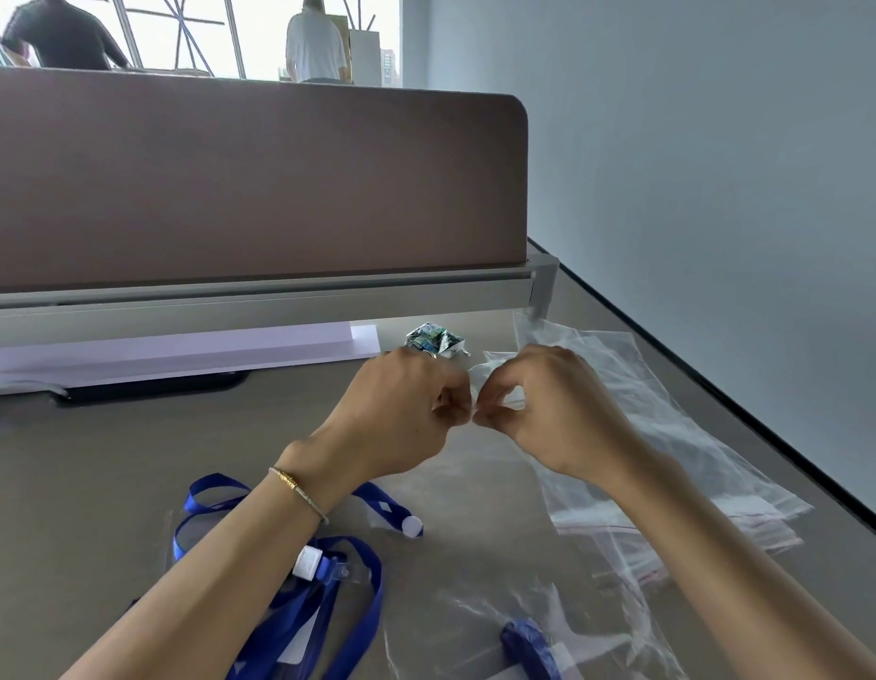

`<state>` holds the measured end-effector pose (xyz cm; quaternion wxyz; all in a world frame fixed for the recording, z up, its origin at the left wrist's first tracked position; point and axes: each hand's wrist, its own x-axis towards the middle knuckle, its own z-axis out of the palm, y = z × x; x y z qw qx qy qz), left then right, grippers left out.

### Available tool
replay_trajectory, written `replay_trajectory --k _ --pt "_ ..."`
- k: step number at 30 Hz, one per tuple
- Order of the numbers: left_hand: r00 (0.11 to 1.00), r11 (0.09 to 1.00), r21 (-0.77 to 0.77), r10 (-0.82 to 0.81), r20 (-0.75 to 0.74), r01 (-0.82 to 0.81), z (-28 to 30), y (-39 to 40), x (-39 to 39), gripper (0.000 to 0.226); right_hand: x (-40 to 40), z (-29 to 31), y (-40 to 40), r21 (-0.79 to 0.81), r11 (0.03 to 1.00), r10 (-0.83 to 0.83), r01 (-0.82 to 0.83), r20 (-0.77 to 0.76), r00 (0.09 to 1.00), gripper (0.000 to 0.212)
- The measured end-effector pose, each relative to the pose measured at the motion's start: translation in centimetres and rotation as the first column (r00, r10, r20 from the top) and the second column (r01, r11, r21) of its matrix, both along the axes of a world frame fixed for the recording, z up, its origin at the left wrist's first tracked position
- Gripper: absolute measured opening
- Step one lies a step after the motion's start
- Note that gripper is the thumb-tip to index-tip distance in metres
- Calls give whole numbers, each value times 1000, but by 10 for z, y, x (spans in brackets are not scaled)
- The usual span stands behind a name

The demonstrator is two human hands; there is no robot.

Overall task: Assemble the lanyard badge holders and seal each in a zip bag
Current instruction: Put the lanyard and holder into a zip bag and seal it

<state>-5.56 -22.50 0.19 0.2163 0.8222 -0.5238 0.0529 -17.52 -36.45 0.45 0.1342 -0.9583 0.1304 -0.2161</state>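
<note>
Here left hand [401, 409], right hand [549, 409] both pinch zip bag [495, 380] between them, above table

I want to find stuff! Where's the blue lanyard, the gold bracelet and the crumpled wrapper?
blue lanyard [372, 588]: head view, on the ribbon's right strand.
gold bracelet [298, 490]: head view, middle of the band on the left wrist.
crumpled wrapper [433, 340]: head view, its printed middle.
</note>
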Motion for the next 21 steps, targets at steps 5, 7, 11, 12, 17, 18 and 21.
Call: replay_trajectory --k 5,7,11,12,17,18,21 --pt "1000 1000 -23 21 -9 -21 0 3 1 6 -4 4 -4 -7 1000 -17 17 17 1000 6" --pt "1000 1000 0 27 -3 -27 1 3 0 10 -3 1 -3 -41 999 -8 8 8 1000 5" --pt "1000 999 24 25 2 -25 3 1 -3 4 0 -2 1 -34 999 15 -14 10 1000 4" --pt "1000 999 18 28 7 -29 4 1 -4 7 0 -1 1 -20 1000 21 -21 12 1000 5" --pt "997 997 -31 78 11 -77 5 2 -1 11 -4 4 -5 79 997 15 -20 62 998 11" --pt "997 996 -39 81 -1 -81 5 3 -2 10 -4 5 -5 84 996 13 -19 69 998 10" --pt "997 997 -7 79 12 -79 5 3 -3 5 -4 3 -4 56 998 20 -24 75 997 9"
